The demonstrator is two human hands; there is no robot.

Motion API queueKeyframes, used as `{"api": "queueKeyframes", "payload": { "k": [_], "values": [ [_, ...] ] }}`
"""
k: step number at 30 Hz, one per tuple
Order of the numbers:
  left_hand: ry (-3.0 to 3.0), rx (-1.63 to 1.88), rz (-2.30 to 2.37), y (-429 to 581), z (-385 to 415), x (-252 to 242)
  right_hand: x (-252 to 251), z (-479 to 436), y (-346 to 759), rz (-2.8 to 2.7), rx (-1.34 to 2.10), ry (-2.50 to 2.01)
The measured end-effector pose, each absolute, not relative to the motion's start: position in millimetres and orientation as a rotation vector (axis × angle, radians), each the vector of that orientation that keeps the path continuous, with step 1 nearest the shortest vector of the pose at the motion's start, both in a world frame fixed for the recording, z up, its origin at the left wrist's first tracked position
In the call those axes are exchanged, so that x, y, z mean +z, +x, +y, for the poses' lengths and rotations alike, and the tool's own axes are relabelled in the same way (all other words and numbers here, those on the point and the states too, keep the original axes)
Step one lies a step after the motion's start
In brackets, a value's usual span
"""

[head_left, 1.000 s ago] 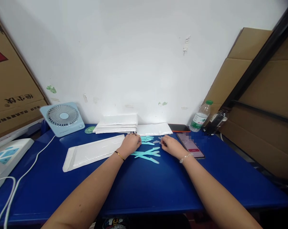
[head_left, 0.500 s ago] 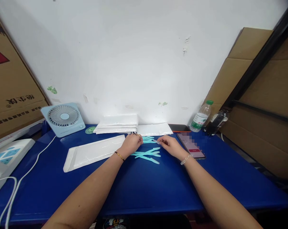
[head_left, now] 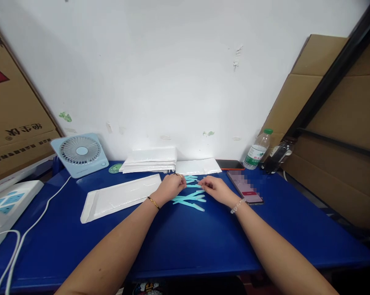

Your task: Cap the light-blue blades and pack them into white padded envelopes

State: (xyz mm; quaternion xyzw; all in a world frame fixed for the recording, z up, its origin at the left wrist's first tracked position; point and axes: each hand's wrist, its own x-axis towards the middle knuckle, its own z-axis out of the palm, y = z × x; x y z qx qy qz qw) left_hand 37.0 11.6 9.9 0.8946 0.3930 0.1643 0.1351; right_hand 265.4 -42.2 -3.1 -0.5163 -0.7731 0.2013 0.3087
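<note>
Several thin light-blue strips (head_left: 189, 199) lie in a loose pile on the blue table (head_left: 185, 241), just in front of both hands. My left hand (head_left: 170, 187) and my right hand (head_left: 216, 189) are close together above the pile. Their fingertips pinch the two ends of one light-blue strip (head_left: 193, 186) held level between them. More blue strips (head_left: 190, 178) lie just behind the hands. A long white padded envelope (head_left: 120, 196) lies flat to the left of my left hand.
A stack of white envelopes (head_left: 151, 159) sits by the wall. A small blue desk fan (head_left: 80, 153) and a white device (head_left: 7, 203) with cables are at left. A phone (head_left: 245, 191), a water bottle (head_left: 258, 150) and cardboard sheets (head_left: 332, 123) are at right.
My right hand has moved left toward my left hand, carrying a small piece. Both hands now pinch one strip between them. The view has barely shifted.
</note>
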Motion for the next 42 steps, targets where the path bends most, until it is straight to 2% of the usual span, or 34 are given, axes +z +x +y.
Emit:
{"api": "queueKeyframes", "payload": {
  "k": [4, 9, 12, 18, 22, 28, 37, 42],
  "values": [
    [2.525, 0.340, 1.041, 35, 11, 10, -6, -42, 272, -2.108, 0.688, -1.334],
    [2.662, 0.525, 1.221, 29, 20, 6, -11, -32, 280, -2.037, 0.332, -1.515],
    [2.761, 0.487, 1.334, 27, 25, 3, -13, -25, 273, -2.073, 0.193, -1.565],
    [2.889, 0.321, 1.330, 33, 25, 3, -11, -18, 260, -2.254, 0.048, -1.730],
    [2.933, 0.356, 1.306, 34, 24, 2, -7, -19, 263, -2.266, 0.028, -1.893],
    [2.924, 0.344, 1.306, 34, 24, 1, -4, -25, 260, -2.280, -0.015, -1.864],
    [3.055, 0.445, 1.280, 37, 21, -1, -11, -24, 271, -1.980, 0.412, -1.582],
    [2.855, 0.676, 1.229, 38, 19, 0, -8, -27, 273, -1.547, 0.963, -1.334]
  ]
}}
